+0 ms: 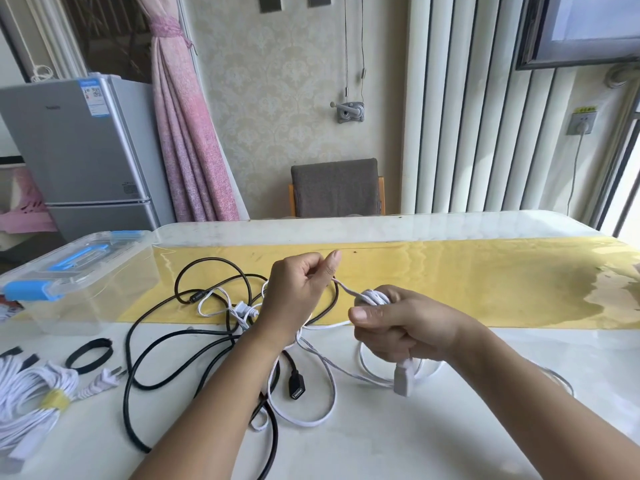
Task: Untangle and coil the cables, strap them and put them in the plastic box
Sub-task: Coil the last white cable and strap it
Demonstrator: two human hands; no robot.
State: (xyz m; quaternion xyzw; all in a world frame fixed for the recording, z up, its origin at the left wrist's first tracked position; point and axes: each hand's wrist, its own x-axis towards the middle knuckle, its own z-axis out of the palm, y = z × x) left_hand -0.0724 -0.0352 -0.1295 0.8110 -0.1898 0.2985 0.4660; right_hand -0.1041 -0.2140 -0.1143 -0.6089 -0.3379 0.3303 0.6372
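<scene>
My right hand [391, 327] grips a small coil of flat white cable [374, 296], and the cable's white USB plug [403, 379] hangs below the fist. My left hand [298, 289] pinches the same white cable a little to the left and above, with a short taut stretch between both hands. The rest of the white cable [311, 419] lies in loose loops on the table, tangled with a black cable [156, 344] whose black USB socket [296, 384] lies near my left forearm. A clear plastic box [79, 271] with blue latches stands closed at the left.
A bundled white cable [31, 393] with a yellow band lies at the left front, its plug beside it. A black strap loop [90, 353] lies near it. A yellow runner [485, 282] covers the white table's middle. A grey chair [336, 188] stands behind the table.
</scene>
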